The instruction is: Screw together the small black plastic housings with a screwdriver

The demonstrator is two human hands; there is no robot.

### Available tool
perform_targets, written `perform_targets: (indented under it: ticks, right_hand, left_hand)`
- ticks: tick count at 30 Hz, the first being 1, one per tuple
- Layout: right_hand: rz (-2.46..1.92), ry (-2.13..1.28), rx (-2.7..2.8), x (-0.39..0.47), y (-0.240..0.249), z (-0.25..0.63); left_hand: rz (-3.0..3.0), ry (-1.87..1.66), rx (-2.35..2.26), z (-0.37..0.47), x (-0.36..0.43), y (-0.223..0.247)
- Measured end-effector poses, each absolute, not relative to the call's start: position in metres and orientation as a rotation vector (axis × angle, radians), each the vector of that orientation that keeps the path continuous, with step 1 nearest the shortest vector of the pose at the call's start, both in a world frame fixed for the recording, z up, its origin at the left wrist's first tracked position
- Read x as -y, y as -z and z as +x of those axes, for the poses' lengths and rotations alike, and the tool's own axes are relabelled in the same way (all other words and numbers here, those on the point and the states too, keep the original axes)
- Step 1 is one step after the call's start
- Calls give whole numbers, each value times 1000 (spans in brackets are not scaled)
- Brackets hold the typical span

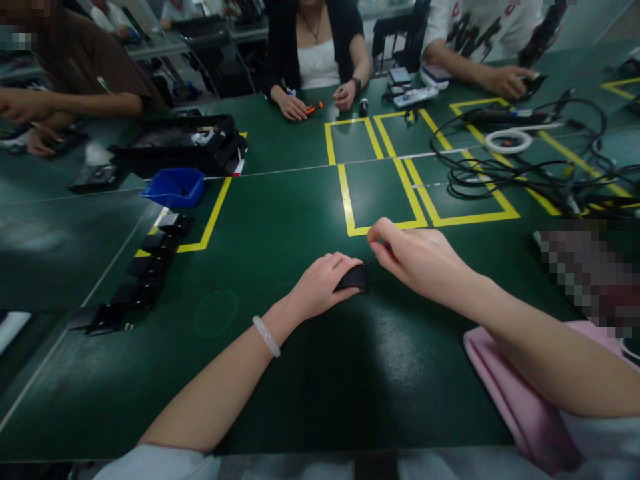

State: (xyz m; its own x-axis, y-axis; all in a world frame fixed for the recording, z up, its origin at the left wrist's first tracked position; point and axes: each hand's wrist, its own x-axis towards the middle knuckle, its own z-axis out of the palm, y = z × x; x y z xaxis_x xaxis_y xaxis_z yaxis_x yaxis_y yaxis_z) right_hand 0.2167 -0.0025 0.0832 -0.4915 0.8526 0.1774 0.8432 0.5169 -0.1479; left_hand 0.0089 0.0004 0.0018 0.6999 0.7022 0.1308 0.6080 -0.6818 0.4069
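My left hand (325, 283), with a pale bangle at the wrist, is closed around a small black plastic part (353, 279) resting on the green table. The fingers lie over its top and the thumb presses its near side. My right hand (407, 250) is pinched just to the right, around the end of a thin dark rod (371, 262). The rod slants down to the right edge of the black part. Its grip end is hidden in my fingers, so I cannot tell whether it is a tool or a lead.
Several black parts (145, 270) stand in a row on the left, near a blue bin (176, 187) and a black tray (183, 143). Black cables (480, 175) lie coiled at right, above a pink cloth (520, 393). Yellow tape (385, 229) marks the table (280, 213). Co-workers sit across.
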Motion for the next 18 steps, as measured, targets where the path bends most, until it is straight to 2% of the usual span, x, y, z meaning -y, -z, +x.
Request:
perform_targets:
  ticks: [12, 18]
  right_hand:
    - [-1419, -10, 2548, 3, -84, 214]
    - [-1341, -116, 2530, 5, -86, 214]
  left_hand:
    - [2579, -411, -1028, 9, 0, -2]
    - [2578, -410, -1037, 9, 0, -3]
